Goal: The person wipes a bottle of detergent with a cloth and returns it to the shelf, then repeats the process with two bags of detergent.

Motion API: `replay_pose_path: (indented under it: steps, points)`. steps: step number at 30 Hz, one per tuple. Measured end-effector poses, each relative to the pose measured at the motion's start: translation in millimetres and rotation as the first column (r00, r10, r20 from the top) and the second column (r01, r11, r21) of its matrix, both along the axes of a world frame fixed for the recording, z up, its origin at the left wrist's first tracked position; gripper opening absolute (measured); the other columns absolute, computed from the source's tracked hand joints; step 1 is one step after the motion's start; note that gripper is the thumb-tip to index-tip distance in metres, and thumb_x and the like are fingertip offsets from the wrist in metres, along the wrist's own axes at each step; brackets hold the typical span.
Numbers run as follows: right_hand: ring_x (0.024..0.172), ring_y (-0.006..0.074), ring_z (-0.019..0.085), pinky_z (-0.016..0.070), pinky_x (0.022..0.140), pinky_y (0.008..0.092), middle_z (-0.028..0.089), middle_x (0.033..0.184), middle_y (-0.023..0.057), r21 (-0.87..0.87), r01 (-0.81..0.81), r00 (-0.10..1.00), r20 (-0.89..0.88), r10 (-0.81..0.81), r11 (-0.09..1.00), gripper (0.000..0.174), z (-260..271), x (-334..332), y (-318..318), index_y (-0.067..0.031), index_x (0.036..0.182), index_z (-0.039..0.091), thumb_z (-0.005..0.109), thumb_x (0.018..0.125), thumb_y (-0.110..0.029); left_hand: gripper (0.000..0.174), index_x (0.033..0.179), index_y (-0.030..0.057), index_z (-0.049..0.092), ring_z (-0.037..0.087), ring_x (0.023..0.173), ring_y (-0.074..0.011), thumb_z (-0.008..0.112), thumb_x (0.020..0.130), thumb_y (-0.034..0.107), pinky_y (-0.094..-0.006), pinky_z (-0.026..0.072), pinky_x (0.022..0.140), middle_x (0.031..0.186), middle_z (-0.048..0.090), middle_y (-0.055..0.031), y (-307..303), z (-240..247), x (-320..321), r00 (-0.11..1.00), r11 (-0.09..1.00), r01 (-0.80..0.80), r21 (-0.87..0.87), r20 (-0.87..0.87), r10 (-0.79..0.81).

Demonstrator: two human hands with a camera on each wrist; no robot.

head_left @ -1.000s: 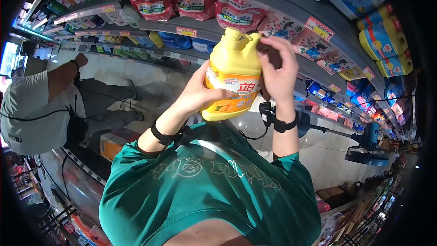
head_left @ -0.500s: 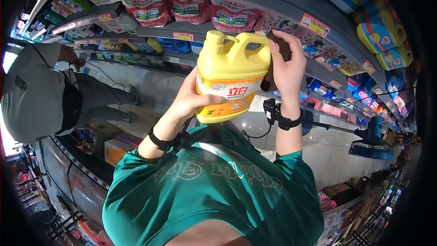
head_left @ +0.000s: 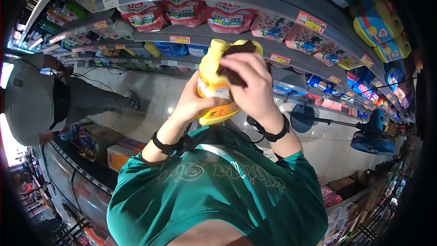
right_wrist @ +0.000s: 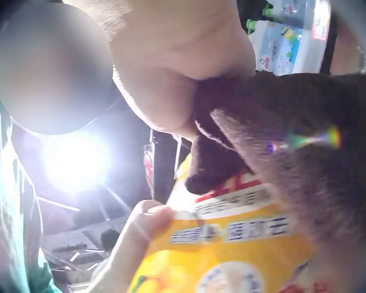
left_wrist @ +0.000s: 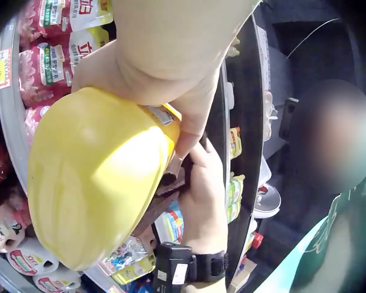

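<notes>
My left hand (head_left: 191, 100) holds a yellow detergent jug (head_left: 210, 66) upright in front of my chest, its thumb across the orange label. My right hand (head_left: 251, 82) grips a dark brown cloth (head_left: 239, 50) over the front of the jug, just beside the pump top. The cloth and hand hide the jug's handle and much of its label. From the left wrist, the jug's smooth rounded base (left_wrist: 91, 177) fills the view. Close up in the right wrist view, the fuzzy cloth (right_wrist: 317, 134) hangs across the red and orange label (right_wrist: 232, 235).
Red detergent pouches (head_left: 230, 17) and floral packs (head_left: 273, 25) stand on the shelf ahead, behind a grey shelf edge (head_left: 214, 33). A person (head_left: 34, 95) stands on the left. To the right is a standing fan (head_left: 372, 143) on the tiled floor.
My right hand and the brown cloth have moved left from the jug's handle side to across its front. The jug has turned, and the person at left has shifted.
</notes>
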State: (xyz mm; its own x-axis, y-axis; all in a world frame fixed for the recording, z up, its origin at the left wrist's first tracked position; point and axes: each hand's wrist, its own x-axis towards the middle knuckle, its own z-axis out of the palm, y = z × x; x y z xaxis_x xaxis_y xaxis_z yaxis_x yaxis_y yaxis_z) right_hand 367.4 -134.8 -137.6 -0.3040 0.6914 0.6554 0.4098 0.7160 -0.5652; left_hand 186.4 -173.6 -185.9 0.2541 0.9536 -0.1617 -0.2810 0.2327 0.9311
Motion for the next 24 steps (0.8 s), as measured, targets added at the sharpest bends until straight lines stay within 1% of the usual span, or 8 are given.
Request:
replay_pose_path:
  steps: [4, 6, 7, 10, 11, 14, 18, 24]
  points:
    - [0.098, 0.0304, 0.063, 0.0502, 0.087, 0.0373, 0.065, 0.103, 0.0117, -0.067, 0.279, 0.952, -0.112, -0.285, 0.958, 0.029, -23, 21, 29, -0.0036, 0.107, 0.067, 0.070, 0.078, 0.003, 0.078, 0.136, 0.0025, 0.044, 0.058, 0.118, -0.0221, 0.079, 0.067, 0.002, -0.0384, 0.0452, 0.103, 0.125, 0.060, -0.0106, -1, 3, -7, 0.997, 0.999, -0.008, -0.040, 0.081, 0.011]
    - [0.098, 0.0288, 0.064, 0.0502, 0.087, 0.0366, 0.066, 0.104, 0.0125, -0.139, 0.289, 0.925, -0.216, -0.314, 0.947, 0.021, -33, 31, 34, -0.0021, 0.107, 0.067, 0.068, 0.086, -0.001, 0.078, 0.136, 0.0027, 0.043, 0.058, 0.118, -0.0230, 0.079, 0.066, 0.001, -0.0387, 0.0448, 0.104, 0.126, 0.060, -0.0107, -1, 4, -11, 0.985, 0.995, -0.020, -0.096, 0.169, 0.036]
    - [0.094, 0.0179, 0.063, 0.0492, 0.082, 0.0303, 0.066, 0.102, 0.0080, -0.130, 0.277, 0.926, -0.229, -0.301, 0.952, 0.019, -40, 36, 35, -0.0012, 0.109, 0.066, 0.066, 0.090, -0.004, 0.078, 0.138, 0.0025, 0.042, 0.058, 0.119, -0.0240, 0.075, 0.067, -0.002, -0.0396, 0.0439, 0.105, 0.128, 0.060, -0.0116, 0, 1, -14, 0.977, 0.997, -0.011, -0.070, 0.212, 0.026]
    - [0.085, 0.0075, 0.057, 0.0447, 0.074, 0.0221, 0.065, 0.099, 0.0028, -0.450, 0.033, 0.862, -0.439, -0.253, 0.892, 0.019, -47, 34, 22, -0.0009, 0.111, 0.065, 0.065, 0.093, -0.007, 0.078, 0.138, 0.0012, 0.042, 0.058, 0.120, -0.0242, 0.072, 0.067, -0.003, -0.0402, 0.0429, 0.106, 0.129, 0.060, -0.0125, 2, -1, -23, 0.925, 0.994, 0.032, -0.106, 0.379, 0.011]
    - [0.080, 0.0019, 0.049, 0.0384, 0.070, 0.0169, 0.062, 0.097, -0.0010, -0.445, -0.030, 0.828, -0.513, -0.227, 0.895, 0.020, -46, 28, 17, -0.0009, 0.112, 0.065, 0.065, 0.094, -0.008, 0.072, 0.136, -0.0007, 0.045, 0.059, 0.119, -0.0269, 0.068, 0.068, -0.002, -0.0414, 0.0434, 0.106, 0.128, 0.061, -0.0148, 3, -5, -25, 0.904, 0.995, 0.039, -0.088, 0.428, 0.002]
    - [0.080, 0.0024, 0.050, 0.0393, 0.070, 0.0177, 0.063, 0.098, -0.0011, -0.474, -0.087, 0.851, -0.492, -0.182, 0.876, 0.021, -47, 27, 3, -0.0008, 0.113, 0.065, 0.067, 0.093, -0.007, 0.066, 0.133, -0.0021, 0.049, 0.059, 0.118, -0.0304, 0.066, 0.069, 0.002, -0.0424, 0.0452, 0.105, 0.127, 0.062, -0.0174, 3, -10, -28, 0.830, 0.975, -0.006, -0.221, 0.542, 0.128]
    - [0.089, 0.0135, 0.061, 0.0481, 0.081, 0.0261, 0.064, 0.104, 0.0085, -0.404, -0.151, 0.906, -0.422, -0.038, 0.902, 0.026, -50, 35, -16, 0.0004, 0.109, 0.067, 0.071, 0.084, -0.001, 0.063, 0.130, -0.0044, 0.051, 0.062, 0.113, -0.0336, 0.066, 0.072, 0.014, -0.0442, 0.0475, 0.102, 0.125, 0.063, -0.0196, 12, -17, -39, 0.752, 0.962, -0.036, -0.270, 0.627, 0.204]
    - [0.098, 0.0209, 0.063, 0.0489, 0.085, 0.0299, 0.065, 0.107, 0.0123, -0.367, -0.193, 0.924, -0.380, 0.042, 0.910, 0.025, -48, 42, -27, -0.0005, 0.108, 0.068, 0.071, 0.083, -0.003, 0.064, 0.130, -0.0049, 0.052, 0.062, 0.112, -0.0328, 0.066, 0.070, 0.016, -0.0432, 0.0475, 0.102, 0.124, 0.064, -0.0195, 16, -19, -45, 0.749, 0.978, -0.035, -0.208, 0.642, 0.163]
